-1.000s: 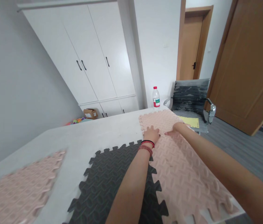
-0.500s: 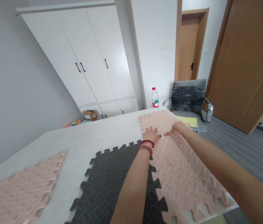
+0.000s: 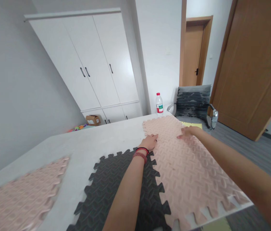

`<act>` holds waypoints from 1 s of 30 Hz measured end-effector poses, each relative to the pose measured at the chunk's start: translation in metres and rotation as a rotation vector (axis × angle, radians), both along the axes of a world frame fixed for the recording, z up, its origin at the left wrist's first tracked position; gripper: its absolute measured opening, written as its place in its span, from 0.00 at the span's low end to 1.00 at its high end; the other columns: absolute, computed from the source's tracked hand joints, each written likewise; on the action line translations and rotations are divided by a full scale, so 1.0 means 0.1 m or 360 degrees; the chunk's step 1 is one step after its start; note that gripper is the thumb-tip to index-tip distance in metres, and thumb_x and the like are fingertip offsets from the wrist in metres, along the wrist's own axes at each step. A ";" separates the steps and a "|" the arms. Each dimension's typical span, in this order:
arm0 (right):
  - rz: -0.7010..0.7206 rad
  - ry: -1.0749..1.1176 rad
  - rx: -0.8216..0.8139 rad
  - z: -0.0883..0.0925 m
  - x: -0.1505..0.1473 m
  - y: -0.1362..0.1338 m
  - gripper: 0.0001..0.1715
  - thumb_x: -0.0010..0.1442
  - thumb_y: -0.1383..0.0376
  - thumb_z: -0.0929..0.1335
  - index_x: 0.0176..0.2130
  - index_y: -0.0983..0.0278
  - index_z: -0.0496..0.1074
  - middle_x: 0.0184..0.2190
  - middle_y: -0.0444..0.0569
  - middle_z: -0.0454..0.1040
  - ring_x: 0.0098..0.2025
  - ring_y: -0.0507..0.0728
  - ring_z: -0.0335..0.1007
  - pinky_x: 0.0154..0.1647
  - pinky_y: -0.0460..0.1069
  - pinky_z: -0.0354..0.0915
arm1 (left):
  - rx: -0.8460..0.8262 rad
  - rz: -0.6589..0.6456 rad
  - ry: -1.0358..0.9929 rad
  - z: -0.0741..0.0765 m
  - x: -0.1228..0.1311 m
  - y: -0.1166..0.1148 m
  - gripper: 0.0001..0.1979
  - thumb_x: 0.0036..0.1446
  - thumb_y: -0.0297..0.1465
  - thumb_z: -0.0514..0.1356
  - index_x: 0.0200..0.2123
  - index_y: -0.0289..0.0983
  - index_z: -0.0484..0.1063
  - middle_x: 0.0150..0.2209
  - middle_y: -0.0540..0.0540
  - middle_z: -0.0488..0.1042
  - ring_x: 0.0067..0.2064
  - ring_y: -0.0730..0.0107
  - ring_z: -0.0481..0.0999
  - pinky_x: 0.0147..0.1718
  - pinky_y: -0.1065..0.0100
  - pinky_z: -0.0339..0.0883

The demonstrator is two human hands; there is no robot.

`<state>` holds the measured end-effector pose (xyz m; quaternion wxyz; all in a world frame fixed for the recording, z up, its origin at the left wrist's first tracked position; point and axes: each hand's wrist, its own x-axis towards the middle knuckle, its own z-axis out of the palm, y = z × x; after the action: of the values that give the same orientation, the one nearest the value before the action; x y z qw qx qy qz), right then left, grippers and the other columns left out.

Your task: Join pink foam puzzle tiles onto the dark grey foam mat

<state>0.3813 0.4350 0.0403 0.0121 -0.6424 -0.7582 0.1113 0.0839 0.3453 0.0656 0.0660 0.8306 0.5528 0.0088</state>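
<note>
- Grip, left hand (image 3: 149, 142): palm down, fingers loosely bent and close together, resting at left edge of pink mat (image 3: 185, 166); not closed around anything.
- Right hand (image 3: 188, 131): at right edge of same mat, across from left hand, thumb reaching over top surface. Other fingers partly hidden; can't tell if it pinches the edge.
- Pink mat: lies under and between both hands, runs beyond them and back toward the body. Raised pattern, toothed edges. One piece or two joined, can't tell.
- Dark mat (image 3: 104, 189): body side of left hand, under left forearm (image 3: 126, 199). Teeth meet pink mat's left edge; locked or only overlapping, can't tell.
- Second pink mat (image 3: 27, 192): well left of left hand, apart from dark mat, cut off by view edge, a bit blurred.
- Table (image 3: 89, 144): white, under the mats, top shows left of left hand.
- Bracelets (image 3: 141, 154): red and dark, just behind left hand.
- Bottle (image 3: 159, 104): red cap, upright, beyond both hands at table's far end.
- Chair (image 3: 192, 102): beyond right hand, worn dark back.
- Yellow sheet (image 3: 194, 125): just beyond right hand, on chair seat, partly hidden.
- Wardrobe (image 3: 102, 57): white, far beyond left hand; box (image 3: 93, 120) in front of it.
- Door (image 3: 248, 70): brown, well right of right hand.
</note>
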 end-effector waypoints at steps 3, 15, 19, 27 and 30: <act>-0.0022 -0.0091 -0.0083 0.00 0.03 -0.08 0.60 0.35 0.30 0.67 0.57 0.63 0.65 0.58 0.63 0.61 0.59 0.77 0.54 0.54 0.70 0.56 | 0.0014 -0.0048 -0.0076 -0.05 -0.10 -0.02 0.24 0.61 0.39 0.55 0.58 0.41 0.59 0.60 0.41 0.60 0.57 0.57 0.64 0.54 0.48 0.62; -0.0020 -0.0029 -0.0035 -0.09 0.04 -0.38 0.58 0.50 0.31 0.57 0.66 0.64 0.49 0.66 0.59 0.45 0.66 0.68 0.42 0.62 0.62 0.50 | 0.0151 0.0068 -0.0267 -0.11 -0.08 -0.33 0.24 0.61 0.39 0.55 0.59 0.40 0.59 0.61 0.41 0.59 0.60 0.55 0.61 0.57 0.44 0.57; -0.0047 0.0010 0.0037 -0.08 0.00 -0.47 0.56 0.47 0.30 0.57 0.64 0.56 0.52 0.66 0.53 0.50 0.65 0.68 0.45 0.62 0.62 0.50 | 0.0195 0.0044 -0.0234 0.24 -0.31 -0.69 0.28 0.59 0.39 0.56 0.61 0.41 0.56 0.64 0.42 0.55 0.63 0.57 0.56 0.60 0.48 0.52; 0.0044 0.0056 0.0072 -0.21 0.03 -0.43 0.61 0.47 0.30 0.54 0.65 0.65 0.51 0.66 0.56 0.49 0.67 0.69 0.39 0.66 0.59 0.43 | 0.0290 0.0852 -0.0023 0.67 -2.48 -2.36 0.17 0.55 0.40 0.48 0.39 0.38 0.70 0.44 0.41 0.74 0.41 0.62 0.75 0.45 0.60 0.65; 0.0110 0.0065 0.0067 -0.30 0.05 -0.34 0.57 0.49 0.34 0.56 0.65 0.66 0.51 0.66 0.56 0.48 0.67 0.67 0.37 0.66 0.58 0.41 | 0.0285 0.1314 0.0124 0.43 -3.27 -2.93 0.21 0.52 0.46 0.46 0.24 0.37 0.68 0.27 0.38 0.74 0.31 0.53 0.74 0.35 0.53 0.65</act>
<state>0.3866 0.4012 0.0101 0.0372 -0.6131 -0.7816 0.1088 -0.2426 0.0522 0.1086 -0.0363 0.5416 0.8383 0.0511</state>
